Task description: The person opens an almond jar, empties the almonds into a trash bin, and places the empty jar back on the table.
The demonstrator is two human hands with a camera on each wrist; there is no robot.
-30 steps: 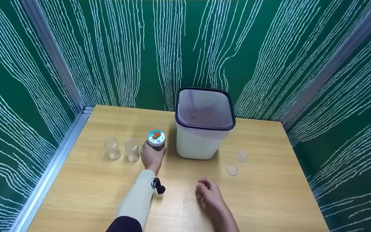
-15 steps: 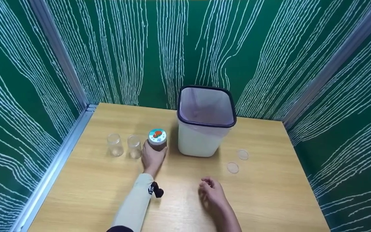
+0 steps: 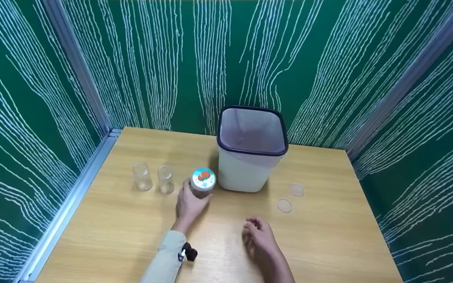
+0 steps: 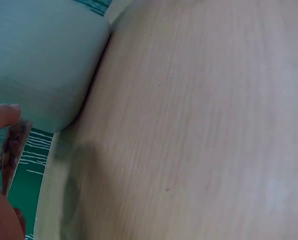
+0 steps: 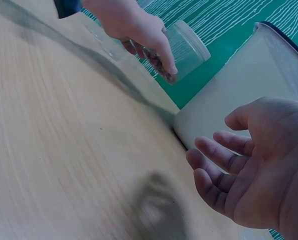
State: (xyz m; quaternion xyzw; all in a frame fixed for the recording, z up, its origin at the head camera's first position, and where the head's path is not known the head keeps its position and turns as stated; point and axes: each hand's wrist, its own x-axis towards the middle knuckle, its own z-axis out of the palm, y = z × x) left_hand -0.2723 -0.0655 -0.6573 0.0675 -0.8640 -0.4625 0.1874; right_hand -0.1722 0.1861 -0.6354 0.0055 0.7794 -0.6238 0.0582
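Note:
My left hand grips a clear jar round its side. The jar has a white and teal lid with a red picture on it. Brown pieces lie in the lower part of the jar in the right wrist view, where it appears raised off the table. Only a sliver of the jar shows in the left wrist view, past the thumb. Over the table's front middle, my right hand hangs with loosely curled fingers and holds nothing. Two clear cups stand left of the jar.
A white bin with a dark rim and a thin liner stands at the back, just right of the jar. Two clear round discs lie right of the bin on the wooden table. Green patterned walls enclose the table.
My left hand has carried the jar to the right and nearer to me, away from the two cups. My right hand has hardly moved.

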